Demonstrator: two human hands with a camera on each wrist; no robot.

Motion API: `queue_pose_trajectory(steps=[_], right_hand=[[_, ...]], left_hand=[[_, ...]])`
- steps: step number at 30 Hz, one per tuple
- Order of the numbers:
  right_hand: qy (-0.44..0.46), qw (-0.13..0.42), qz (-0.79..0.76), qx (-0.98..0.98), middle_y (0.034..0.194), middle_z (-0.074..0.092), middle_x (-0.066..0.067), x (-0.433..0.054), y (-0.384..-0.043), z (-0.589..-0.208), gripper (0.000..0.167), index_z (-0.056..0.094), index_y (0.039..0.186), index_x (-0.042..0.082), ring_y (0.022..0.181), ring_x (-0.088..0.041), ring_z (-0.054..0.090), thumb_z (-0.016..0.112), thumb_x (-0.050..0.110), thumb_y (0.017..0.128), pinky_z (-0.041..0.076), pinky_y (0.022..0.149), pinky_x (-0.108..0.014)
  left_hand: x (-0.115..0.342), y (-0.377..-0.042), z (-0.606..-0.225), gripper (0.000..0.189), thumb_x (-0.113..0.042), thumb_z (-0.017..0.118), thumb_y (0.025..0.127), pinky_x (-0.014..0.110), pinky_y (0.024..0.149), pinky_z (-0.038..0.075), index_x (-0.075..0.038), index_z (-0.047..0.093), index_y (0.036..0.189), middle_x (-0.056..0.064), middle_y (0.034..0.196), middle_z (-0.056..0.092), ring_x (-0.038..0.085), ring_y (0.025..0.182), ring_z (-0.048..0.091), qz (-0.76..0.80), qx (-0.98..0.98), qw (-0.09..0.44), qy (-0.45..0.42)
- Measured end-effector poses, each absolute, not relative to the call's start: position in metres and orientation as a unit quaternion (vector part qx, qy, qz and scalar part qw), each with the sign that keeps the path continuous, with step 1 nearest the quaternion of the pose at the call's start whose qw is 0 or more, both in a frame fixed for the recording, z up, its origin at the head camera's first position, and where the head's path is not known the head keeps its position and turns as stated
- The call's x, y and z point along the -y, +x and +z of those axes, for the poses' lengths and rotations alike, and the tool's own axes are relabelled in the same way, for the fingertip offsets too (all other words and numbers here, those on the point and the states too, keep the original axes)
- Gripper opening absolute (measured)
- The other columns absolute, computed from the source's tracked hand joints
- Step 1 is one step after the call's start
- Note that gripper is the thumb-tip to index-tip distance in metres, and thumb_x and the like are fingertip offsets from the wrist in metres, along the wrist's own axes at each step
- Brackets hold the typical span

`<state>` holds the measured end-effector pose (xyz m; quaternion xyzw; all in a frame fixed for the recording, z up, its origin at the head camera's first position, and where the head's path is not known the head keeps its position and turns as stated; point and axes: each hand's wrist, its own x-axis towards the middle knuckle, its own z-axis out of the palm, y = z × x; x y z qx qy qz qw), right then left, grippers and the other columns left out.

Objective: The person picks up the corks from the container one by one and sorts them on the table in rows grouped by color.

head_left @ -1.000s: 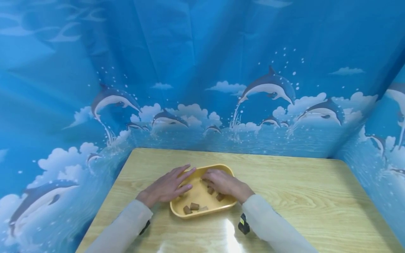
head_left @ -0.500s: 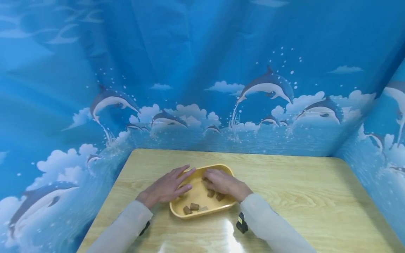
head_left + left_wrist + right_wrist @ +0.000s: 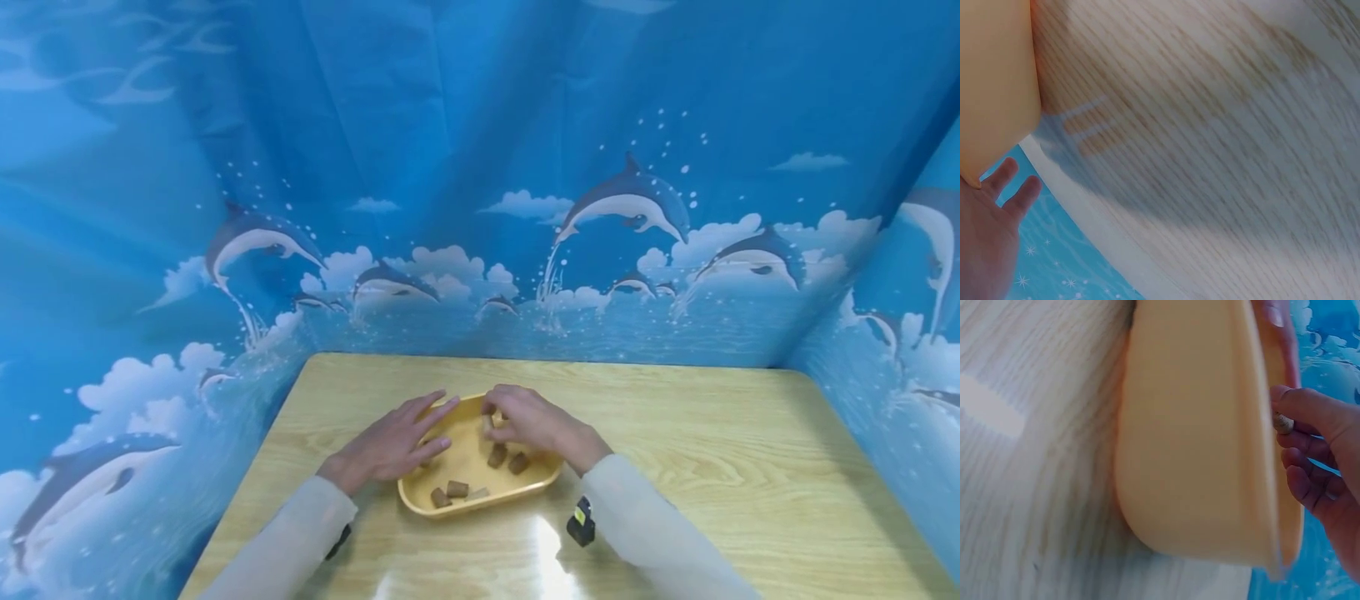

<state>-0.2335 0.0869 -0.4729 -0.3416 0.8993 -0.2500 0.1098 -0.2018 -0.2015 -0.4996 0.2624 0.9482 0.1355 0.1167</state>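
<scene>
A yellow oblong tray (image 3: 467, 454) with rounded corners sits on the table, holding several short brown corks (image 3: 457, 489). Over its left end my left hand (image 3: 386, 446) rests with fingers spread, lying across the rim. In the left wrist view, two of that hand's fingertips (image 3: 1022, 197) show past the tray's wall. My right hand (image 3: 532, 421) is above the tray's right part and pinches a light cork (image 3: 1283, 424) between thumb and fingers. Two corks (image 3: 497, 455) lie just below that hand. A paler piece (image 3: 477, 493) lies along the near side.
The wood-grain table (image 3: 697, 467) extends well to the right of the tray. A blue curtain (image 3: 465, 167) printed with dolphins hangs behind it and at both sides. Black wrist devices (image 3: 581, 523) sit at the sleeves.
My right hand has risen slightly from the tray's floor, and the light cork in its fingers has come into view. My left hand stays in place on the rim.
</scene>
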Motion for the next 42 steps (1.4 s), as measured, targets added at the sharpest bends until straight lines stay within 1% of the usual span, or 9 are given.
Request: queue_pose_trajectory(steps=[4,9,14,16,21,25,30,34,42], right_hand=[[-0.345,0.096,-0.259,-0.897,0.127,0.074,-0.005,-0.096,-0.233,-0.464,0.037,0.072,0.131,0.006,0.116,-0.024,0.071,0.080,0.027,0.102,0.063,0.102,-0.042],[-0.336,0.081,-0.264,-0.901,0.127,0.075,-0.006,-0.110,-0.231,-0.456,0.036,0.073,0.131,0.007,0.114,-0.025,0.072,0.079,0.028,0.102,0.063,0.099,-0.043],[-0.310,0.070,-0.283,-0.905,0.125,0.074,-0.002,-0.126,-0.230,-0.452,0.036,0.073,0.131,0.010,0.105,-0.017,0.068,0.080,0.028,0.101,0.061,0.090,-0.034],[-0.303,0.067,-0.299,-0.902,0.124,0.074,-0.001,-0.133,-0.230,-0.451,0.037,0.073,0.131,0.010,0.103,-0.016,0.066,0.081,0.028,0.100,0.060,0.086,-0.030],[-0.289,0.060,-0.320,-0.900,0.122,0.074,0.000,-0.148,-0.229,-0.449,0.038,0.073,0.131,0.011,0.103,-0.019,0.067,0.082,0.031,0.100,0.058,0.083,-0.028],[-0.273,0.053,-0.320,-0.906,0.121,0.074,0.002,-0.161,-0.229,-0.451,0.037,0.074,0.130,0.014,0.102,-0.014,0.064,0.082,0.033,0.100,0.059,0.083,-0.030],[-0.261,0.042,-0.319,-0.910,0.119,0.074,0.002,-0.178,-0.227,-0.454,0.037,0.074,0.129,0.016,0.102,-0.014,0.064,0.083,0.035,0.098,0.059,0.082,-0.031],[-0.255,0.034,-0.316,-0.913,0.117,0.075,0.002,-0.192,-0.225,-0.459,0.036,0.075,0.128,0.014,0.102,-0.019,0.066,0.084,0.033,0.098,0.060,0.082,-0.033],[-0.247,0.029,-0.317,-0.915,0.114,0.076,-0.002,-0.218,-0.218,-0.476,0.035,0.077,0.124,0.010,0.099,-0.018,0.068,0.084,0.032,0.098,0.062,0.081,-0.035]], left_hand=[[0.203,-0.202,-0.502,0.069,-0.063,0.037,0.114,0.068,0.130,0.033,-0.042,0.013,0.175,0.006,0.184,0.017,0.040,0.166,0.028,0.135,-0.949,0.118,0.259],[0.204,-0.201,-0.502,0.070,-0.065,0.036,0.114,0.068,0.130,0.032,-0.043,0.012,0.175,0.005,0.184,0.016,0.039,0.166,0.028,0.135,-0.949,0.118,0.259],[0.203,-0.200,-0.500,0.070,-0.064,0.037,0.114,0.067,0.130,0.032,-0.040,0.014,0.176,0.006,0.184,0.018,0.040,0.166,0.029,0.138,-0.947,0.116,0.265],[0.204,-0.200,-0.499,0.071,-0.065,0.035,0.114,0.067,0.130,0.032,-0.039,0.015,0.176,0.007,0.184,0.018,0.040,0.166,0.029,0.137,-0.946,0.113,0.270],[0.205,-0.200,-0.498,0.072,-0.067,0.033,0.114,0.068,0.130,0.032,-0.036,0.015,0.176,0.009,0.184,0.018,0.041,0.166,0.029,0.135,-0.945,0.111,0.278],[0.205,-0.200,-0.499,0.072,-0.067,0.033,0.114,0.068,0.130,0.032,-0.036,0.015,0.176,0.009,0.184,0.018,0.041,0.165,0.029,0.134,-0.945,0.111,0.277],[0.204,-0.200,-0.498,0.072,-0.067,0.033,0.113,0.068,0.131,0.031,-0.038,0.013,0.176,0.008,0.184,0.017,0.041,0.166,0.028,0.135,-0.946,0.114,0.272],[0.203,-0.200,-0.498,0.072,-0.066,0.034,0.114,0.067,0.130,0.032,-0.038,0.014,0.176,0.008,0.184,0.017,0.040,0.166,0.029,0.135,-0.946,0.113,0.271],[0.203,-0.201,-0.500,0.070,-0.064,0.036,0.114,0.068,0.130,0.032,-0.040,0.014,0.176,0.008,0.184,0.018,0.041,0.166,0.029,0.134,-0.948,0.113,0.266]])
